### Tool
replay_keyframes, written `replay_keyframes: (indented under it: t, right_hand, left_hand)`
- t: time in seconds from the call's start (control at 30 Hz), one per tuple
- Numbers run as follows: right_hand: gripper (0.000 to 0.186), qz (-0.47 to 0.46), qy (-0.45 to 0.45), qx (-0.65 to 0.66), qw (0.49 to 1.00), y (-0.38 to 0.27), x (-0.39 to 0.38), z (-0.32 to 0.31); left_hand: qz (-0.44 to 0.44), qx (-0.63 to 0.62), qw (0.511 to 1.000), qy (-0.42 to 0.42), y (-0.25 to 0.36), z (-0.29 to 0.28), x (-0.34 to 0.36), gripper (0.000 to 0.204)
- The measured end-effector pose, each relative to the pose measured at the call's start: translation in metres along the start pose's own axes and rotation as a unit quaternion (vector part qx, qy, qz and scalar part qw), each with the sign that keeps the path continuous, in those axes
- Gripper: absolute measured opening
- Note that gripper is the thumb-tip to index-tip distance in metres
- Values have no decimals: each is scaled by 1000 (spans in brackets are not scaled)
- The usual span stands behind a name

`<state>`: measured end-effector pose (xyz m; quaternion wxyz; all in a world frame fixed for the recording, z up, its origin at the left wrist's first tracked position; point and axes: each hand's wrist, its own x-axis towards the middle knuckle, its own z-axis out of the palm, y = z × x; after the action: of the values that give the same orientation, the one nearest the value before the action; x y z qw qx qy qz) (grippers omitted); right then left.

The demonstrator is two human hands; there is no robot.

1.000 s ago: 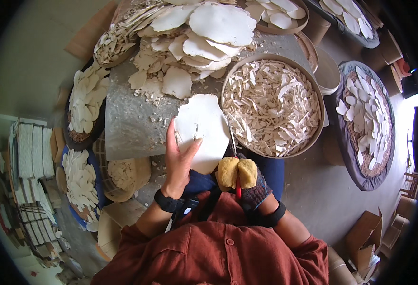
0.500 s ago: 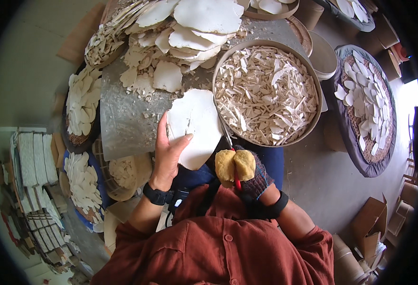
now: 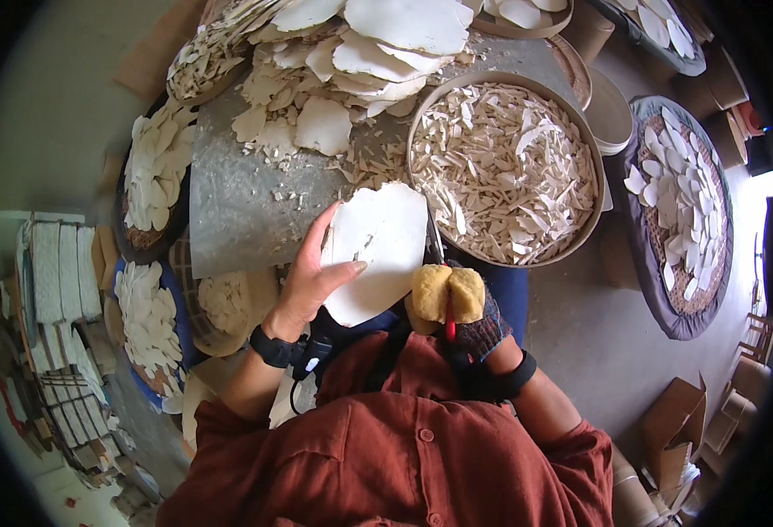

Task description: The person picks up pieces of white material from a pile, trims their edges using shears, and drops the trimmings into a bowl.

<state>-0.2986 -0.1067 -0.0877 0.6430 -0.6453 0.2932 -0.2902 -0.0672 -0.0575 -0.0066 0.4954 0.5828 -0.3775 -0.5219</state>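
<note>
My left hand [image 3: 307, 290] is closed on a thin, uneven-edged white sheet [image 3: 373, 250], thumb on its face, fingers along its left edge. My right hand [image 3: 480, 329], in a dark speckled fingerless glove, grips red-handled shears [image 3: 451, 332] with thick yellow padding [image 3: 447, 292] on the handles; most of its fingers are hidden under the padding. The blades [image 3: 435, 233] point up along the sheet's right edge. Beyond them a round tray [image 3: 585, 158] is heaped with white slivers [image 3: 509, 176]. A pile of similar broken sheets [image 3: 382, 57] lies on the grey work table [image 3: 237, 202].
A cloth-rimmed round tray of white pieces [image 3: 685, 325] stands at the right, a blue-rimmed one [image 3: 189, 347] and a basket [image 3: 255, 307] at the left. An empty bucket [image 3: 610, 110] is behind the sliver tray. Stacked white bundles [image 3: 57, 272] are far left, cardboard [image 3: 672, 413] lower right.
The white sheet has come slightly down toward me and turned a little, with both hands and the shears following. The whole view has also shifted slightly.
</note>
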Motion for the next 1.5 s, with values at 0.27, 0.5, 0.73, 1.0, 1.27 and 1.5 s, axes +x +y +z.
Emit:
replay_keyframes:
  t: [0.27,0.5,0.73,1.0,1.27,1.5]
  right_hand:
    - [28,-99,-55,-106,988,17,-2,-6]
    - [26,53,-24,206,977,14,2,3]
    - [23,13,-41,17,999,-12,5,14]
    - [22,106,-47,274,955,-1,16,13]
    - [27,35,-82,79,993,3,20,10]
    - [25,42,-71,-41,996,-7,17,1]
  left_hand:
    - [-9,50,996,-78,18,-13,-2,85]
    - [58,-146,961,227,-2,-4,-13,53]
    - [31,-249,931,265,-22,44,-3,36]
    - [-3,-176,969,172,-10,24,15,35]
    - [20,-166,952,255,-11,29,20,45]
    - [71,-141,962,222,-17,35,26,46]
